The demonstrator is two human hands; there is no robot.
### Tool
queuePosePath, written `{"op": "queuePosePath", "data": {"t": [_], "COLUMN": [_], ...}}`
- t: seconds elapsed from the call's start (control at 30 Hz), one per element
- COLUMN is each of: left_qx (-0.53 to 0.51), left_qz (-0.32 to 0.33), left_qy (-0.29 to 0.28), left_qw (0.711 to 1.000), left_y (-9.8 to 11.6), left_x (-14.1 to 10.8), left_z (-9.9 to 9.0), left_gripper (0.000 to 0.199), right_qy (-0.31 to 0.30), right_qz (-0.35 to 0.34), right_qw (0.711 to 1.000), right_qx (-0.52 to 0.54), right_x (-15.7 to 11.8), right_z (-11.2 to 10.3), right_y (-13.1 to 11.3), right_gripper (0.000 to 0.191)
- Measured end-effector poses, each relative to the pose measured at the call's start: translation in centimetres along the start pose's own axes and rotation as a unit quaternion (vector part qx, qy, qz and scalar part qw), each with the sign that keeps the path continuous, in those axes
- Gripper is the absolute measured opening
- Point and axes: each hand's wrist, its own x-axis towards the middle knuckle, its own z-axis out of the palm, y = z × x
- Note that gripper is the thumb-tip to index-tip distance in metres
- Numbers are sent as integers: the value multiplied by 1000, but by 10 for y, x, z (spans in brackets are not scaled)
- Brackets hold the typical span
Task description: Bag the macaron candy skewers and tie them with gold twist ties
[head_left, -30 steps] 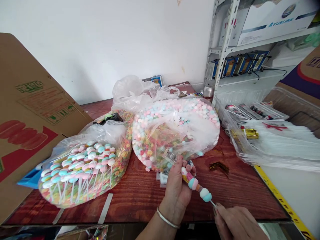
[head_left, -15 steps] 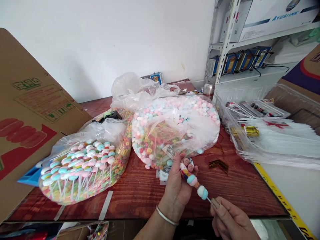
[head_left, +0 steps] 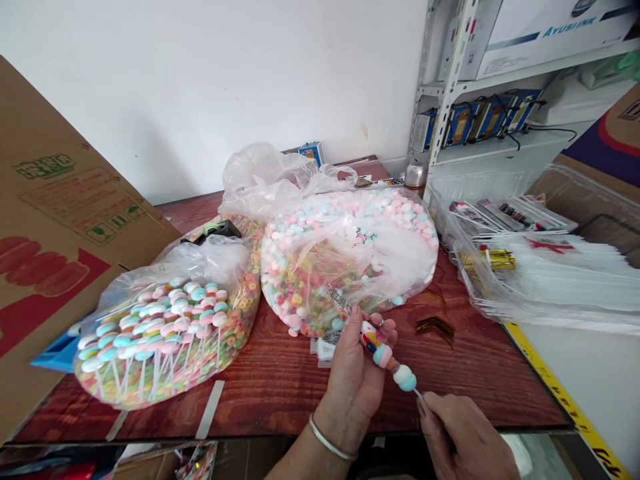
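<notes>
A candy skewer (head_left: 384, 355) with pink, white and blue pieces slants down to the right between my hands. My left hand (head_left: 356, 373), a silvery bangle on its wrist, is closed around the upper end, where a colourful printed part shows beneath the thumb. At the lower end my right hand (head_left: 463, 427) pinches the thin white stick (head_left: 419, 393). Left of my hands, a group of finished candy skewers (head_left: 165, 320) lies on a bag of ring-shaped candies (head_left: 245, 307). Beyond my left hand is a large clear bag of pastel candies (head_left: 420, 233).
Gold twist ties (head_left: 436, 325) lie on the wooden table (head_left: 280, 393), right of my hands. A clear plastic bin (head_left: 493, 303) with white sticks or sleeves stands at the right. A cardboard box (head_left: 65, 220) leans in from the left; metal shelving (head_left: 453, 73) rises behind.
My right hand has rolled over on the stick, its back now more upward. The skewer appears turned a little, and my left fingers have shifted around its upper end.
</notes>
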Motion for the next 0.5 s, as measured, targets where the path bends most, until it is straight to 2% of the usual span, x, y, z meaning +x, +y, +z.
{"op": "queuePosePath", "data": {"t": [0.07,0.17,0.23,0.3,0.37,0.43,0.47,0.5], "left_qx": [7,2,-1,1,-1,-1,2,7], "left_qz": [-24,-35,-16,-11,-8,-17,-18,-18], "left_qy": [9,18,12,-4,-19,-36,-42,-46], "left_qw": [1000,999,1000,1000,1000,999,999,999], "left_y": [0,1,1,0,-2,-4,-4,-5], "left_x": [-1,-2,-1,-1,-1,-1,-2,-2], "left_z": [1,1,0,-1,-1,-1,-1,0], "left_gripper": [25,26,25,24,23,24,24,25], "right_qy": [29,20,-3,-32,-81,-130,-152,-167], "right_qz": [-53,-53,-13,79,218,349,385,398], "right_qw": [997,997,1000,995,958,884,851,835], "right_qx": [-45,-54,-24,51,167,283,323,342], "right_x": [4,2,-2,-6,-7,-4,-3,-1], "right_z": [1,4,5,5,3,2,1,1], "right_y": [2,5,6,5,3,1,0,0], "right_gripper": [11,15,16,16,23,36,42,45]}}
